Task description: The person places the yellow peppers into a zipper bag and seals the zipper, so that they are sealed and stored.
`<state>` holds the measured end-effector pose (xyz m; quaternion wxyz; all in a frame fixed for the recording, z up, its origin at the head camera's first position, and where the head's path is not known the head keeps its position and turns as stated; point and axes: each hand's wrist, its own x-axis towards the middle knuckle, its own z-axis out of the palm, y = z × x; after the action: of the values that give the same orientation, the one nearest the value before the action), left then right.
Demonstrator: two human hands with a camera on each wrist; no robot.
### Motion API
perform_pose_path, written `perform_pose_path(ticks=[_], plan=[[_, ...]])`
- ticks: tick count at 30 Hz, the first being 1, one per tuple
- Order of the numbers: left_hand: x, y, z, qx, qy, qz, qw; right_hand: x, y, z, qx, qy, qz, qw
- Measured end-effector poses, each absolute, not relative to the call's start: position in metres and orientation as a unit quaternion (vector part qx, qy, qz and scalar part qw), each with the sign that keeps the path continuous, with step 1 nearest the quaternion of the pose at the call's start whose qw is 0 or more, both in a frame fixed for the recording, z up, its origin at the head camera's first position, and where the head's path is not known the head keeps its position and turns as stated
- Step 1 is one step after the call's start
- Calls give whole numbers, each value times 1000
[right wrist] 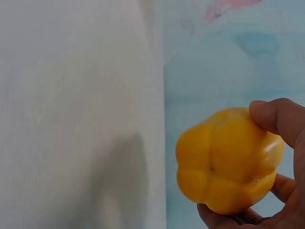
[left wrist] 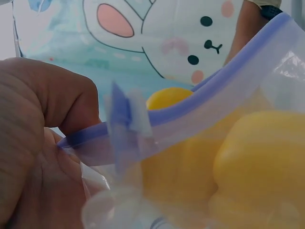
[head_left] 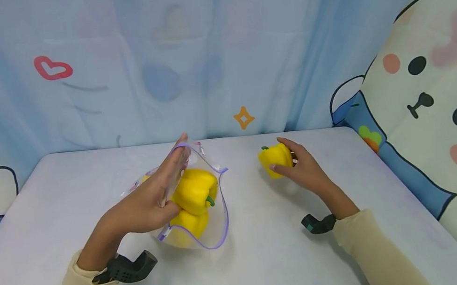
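Observation:
My left hand (head_left: 146,201) holds a clear zip bag (head_left: 221,228) by its purple-edged mouth, which gapes toward the right. Inside the bag lie yellow bell peppers, one with its green stem facing out (head_left: 195,188) and another below it (head_left: 191,222). The left wrist view has the thumb pinching the purple zip strip (left wrist: 186,107) near its slider. To the right, my right hand (head_left: 305,166) grips another yellow bell pepper (head_left: 276,159), thumb on one side and fingers on the other. In the right wrist view this pepper's lobed bottom (right wrist: 224,162) faces the camera.
Both hands work over a white table (head_left: 267,260). A light blue curtain (head_left: 202,61) with hearts and a star hangs behind its far edge. On the right stands a panel printed with a large cartoon animal (head_left: 435,137). Dark cameras are strapped to both wrists.

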<state>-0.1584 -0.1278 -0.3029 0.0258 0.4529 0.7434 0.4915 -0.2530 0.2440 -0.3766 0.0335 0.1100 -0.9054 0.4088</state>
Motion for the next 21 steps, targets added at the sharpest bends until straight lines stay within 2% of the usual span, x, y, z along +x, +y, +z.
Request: perform_pose_path(ticks=[8,16,21], plan=[[-163,-129,-305,453,739,497,25,-227,219,-352,169,-862,470,90],[-163,-130,-308,452,738,500,26,-203,199,-335,240,-803,540,84],[-162,-127,-308,447,743,498,32,-187,194,-328,275,-775,559,106]])
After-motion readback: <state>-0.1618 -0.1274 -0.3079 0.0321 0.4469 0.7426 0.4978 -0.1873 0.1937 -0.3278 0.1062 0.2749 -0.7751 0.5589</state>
